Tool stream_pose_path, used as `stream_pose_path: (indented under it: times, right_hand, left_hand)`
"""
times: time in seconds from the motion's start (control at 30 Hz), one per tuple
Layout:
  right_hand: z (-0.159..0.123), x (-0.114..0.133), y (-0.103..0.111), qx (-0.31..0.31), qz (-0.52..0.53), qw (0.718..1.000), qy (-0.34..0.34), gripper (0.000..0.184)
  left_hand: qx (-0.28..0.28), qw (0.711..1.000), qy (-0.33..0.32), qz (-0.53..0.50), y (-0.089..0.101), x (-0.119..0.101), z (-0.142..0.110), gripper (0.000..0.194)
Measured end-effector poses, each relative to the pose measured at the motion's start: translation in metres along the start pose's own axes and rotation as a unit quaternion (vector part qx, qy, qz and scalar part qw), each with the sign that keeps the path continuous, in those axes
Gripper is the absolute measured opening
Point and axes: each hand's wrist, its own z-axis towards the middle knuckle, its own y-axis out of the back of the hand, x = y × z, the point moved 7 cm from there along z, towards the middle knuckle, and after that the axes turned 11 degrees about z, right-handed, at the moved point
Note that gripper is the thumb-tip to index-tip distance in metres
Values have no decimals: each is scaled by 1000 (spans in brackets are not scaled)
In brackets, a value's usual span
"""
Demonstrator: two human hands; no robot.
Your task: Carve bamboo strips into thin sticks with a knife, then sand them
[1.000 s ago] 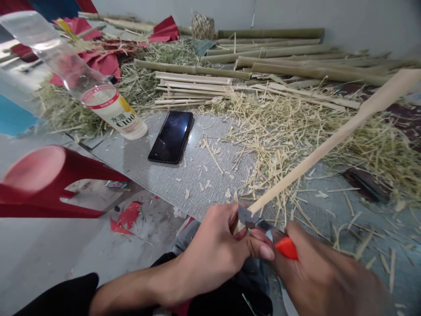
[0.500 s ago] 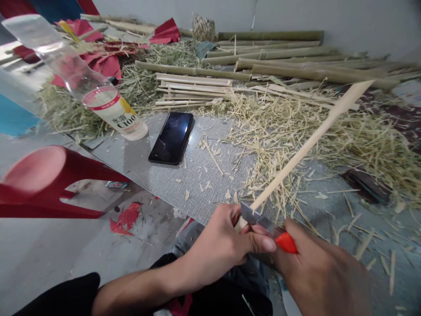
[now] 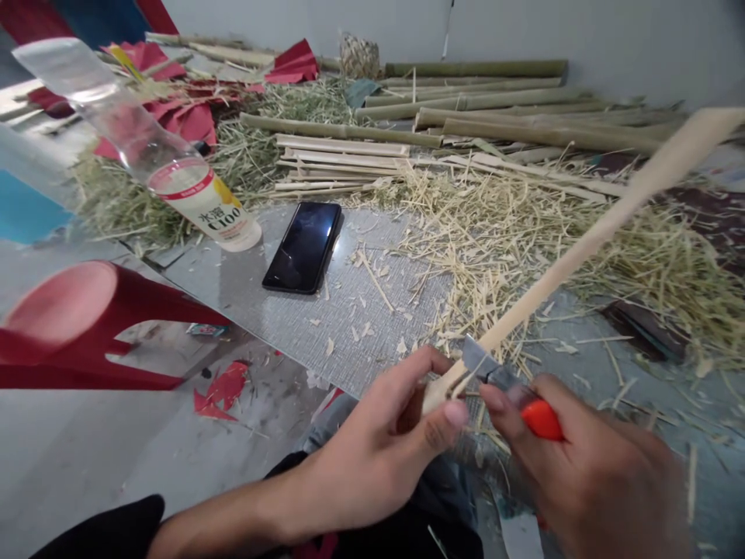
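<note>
My left hand (image 3: 378,442) is closed around the near end of a pale bamboo strip (image 3: 559,272), which slants up to the right and widens at its far end. In my right hand (image 3: 599,466) is a utility knife (image 3: 542,420) with an orange-red part on its handle. Its blade (image 3: 478,358) lies across the strip, just beyond my left fingers. A thin curl of bamboo lifts off the strip between blade and left thumb. The lower part of the knife handle is hidden by my right fingers.
A black phone (image 3: 303,247) and a tilted-looking plastic drink bottle (image 3: 198,202) are on the grey table (image 3: 279,326). Bamboo shavings (image 3: 489,241) heap up behind, before bamboo poles (image 3: 524,120) and split strips (image 3: 343,163). A red stool (image 3: 64,310) is at left.
The knife blade has moved up and right along the strip, and a shaving has lifted. My right hand has moved right; the strip's far end now reaches the right picture edge.
</note>
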Motion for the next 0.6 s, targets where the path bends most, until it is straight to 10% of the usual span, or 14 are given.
stream_pose_path:
  times: [0.6]
  right_hand:
    - [3, 19, -1, -54, 14, 994, 91, 57]
  left_hand:
    - [36, 987, 85, 130, -7, -2, 0, 27]
